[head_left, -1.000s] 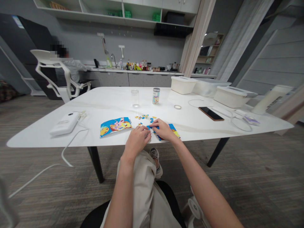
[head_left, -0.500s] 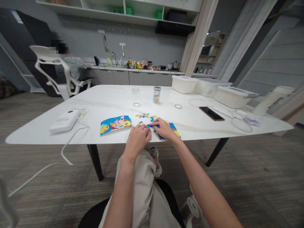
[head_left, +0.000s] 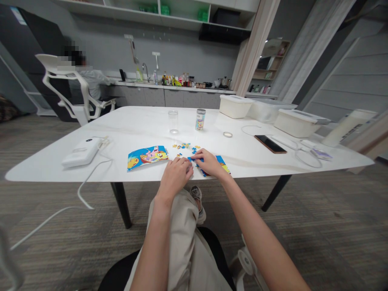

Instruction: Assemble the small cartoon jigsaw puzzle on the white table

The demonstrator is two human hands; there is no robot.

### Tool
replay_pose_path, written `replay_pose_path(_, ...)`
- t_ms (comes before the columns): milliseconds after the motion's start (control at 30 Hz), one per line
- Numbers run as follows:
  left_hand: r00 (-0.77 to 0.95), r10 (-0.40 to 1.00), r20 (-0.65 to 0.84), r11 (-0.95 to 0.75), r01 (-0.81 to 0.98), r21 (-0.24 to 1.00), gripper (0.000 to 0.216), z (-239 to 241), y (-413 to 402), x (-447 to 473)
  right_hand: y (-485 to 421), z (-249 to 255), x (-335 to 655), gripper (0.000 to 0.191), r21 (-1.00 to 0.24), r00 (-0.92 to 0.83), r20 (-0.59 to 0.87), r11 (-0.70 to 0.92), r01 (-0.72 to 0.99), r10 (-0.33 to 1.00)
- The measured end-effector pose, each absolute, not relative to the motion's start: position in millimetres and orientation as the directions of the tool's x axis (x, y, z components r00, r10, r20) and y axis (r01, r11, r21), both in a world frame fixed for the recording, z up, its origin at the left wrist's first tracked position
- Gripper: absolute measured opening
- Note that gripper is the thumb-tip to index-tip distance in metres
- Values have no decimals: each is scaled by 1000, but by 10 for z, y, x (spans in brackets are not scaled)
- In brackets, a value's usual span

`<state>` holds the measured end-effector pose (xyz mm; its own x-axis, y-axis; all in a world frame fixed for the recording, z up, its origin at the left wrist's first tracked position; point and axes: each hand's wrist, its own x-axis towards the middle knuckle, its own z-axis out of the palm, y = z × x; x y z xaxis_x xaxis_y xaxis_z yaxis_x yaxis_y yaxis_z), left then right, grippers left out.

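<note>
My right hand point(head_left: 209, 162) is closed in a pinch at a blue jigsaw piece point(head_left: 191, 159), at the left side of a partly assembled jigsaw puzzle point(head_left: 223, 165). The hand covers much of that puzzle. My left hand point(head_left: 176, 173) lies just left of it at the table's front edge, fingers curled together; what they hold, if anything, is hidden. Loose jigsaw pieces point(head_left: 185, 146) in blue and yellow lie beyond both hands. Left of my left hand is a slightly curved cartoon picture sheet point(head_left: 147, 158), with a pink and a yellow figure on blue.
On the white table point(head_left: 121, 129) stand a clear jar point(head_left: 173, 122) and a printed can point(head_left: 200, 120). A ring point(head_left: 227, 134), a phone point(head_left: 270, 144) and cables lie right. Lidded boxes point(head_left: 235, 107) stand behind; a white device point(head_left: 82, 152) sits left. A person point(head_left: 91, 83) sits far left.
The view has tilted slightly. Both hands keep nearly the same place and pose, with the right still at the blue jigsaw piece.
</note>
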<state>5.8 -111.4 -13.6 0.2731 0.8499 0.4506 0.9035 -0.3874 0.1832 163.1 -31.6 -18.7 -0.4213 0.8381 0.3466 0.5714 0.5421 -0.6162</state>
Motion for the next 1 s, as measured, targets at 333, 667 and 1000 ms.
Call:
replay_pose_path(333,263,840,475,-396,896,203,19,-150,-1115,50,-271,-207,1645,30,-789,-277,344,436,433,897)
replay_pose_path(667,229,844,486,-342,926,158,21,-173,-1111,57,-224,-105,1725,21,-966,-66,173,156,-208,983)
replay_pose_path(1000,222,848,481,-332,930,156,22,-182,-1120,58,-207,-31,1873,20,-935,17,202,198,-295,979)
